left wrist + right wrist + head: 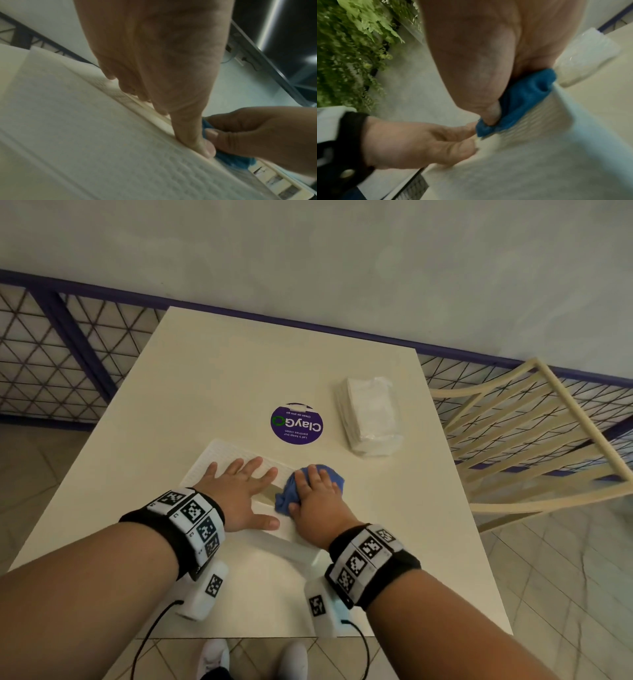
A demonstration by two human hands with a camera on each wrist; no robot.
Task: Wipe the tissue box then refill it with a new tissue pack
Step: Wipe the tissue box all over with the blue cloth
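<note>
Both hands work on the white tissue box (219,463), which lies flat on the near middle of the cream table (219,378). Left hand (239,494) has a spread grip: its fingers are straight and fanned, the palm pressing down on the box's textured top, the thumb stretched toward the right. In the left wrist view the left hand's fingertips (208,149) rest along a ridge of the box's surface. Right hand (317,499) has its grip curled round a bunched blue cloth (329,474), fingers draped over the top and the thumb tucked into the folds, as the right wrist view shows (520,100). The cloth sits pressed on the right end of the box, just beside the left thumb; the two hands are nearly touching.

Farther off and to the right, well apart from the box, the new tissue pack (371,416) lies on the table in clear plastic wrap, its long side running near to far. Between the pack and the box, a round purple sticker (296,424) reading "ClayGo" is stuck to the tabletop. A cream slatted chair (534,433) stands at the table's right side. Both wrists carry black bands with checkered marker tags. White shoes show on the tiled floor at the near edge.
</note>
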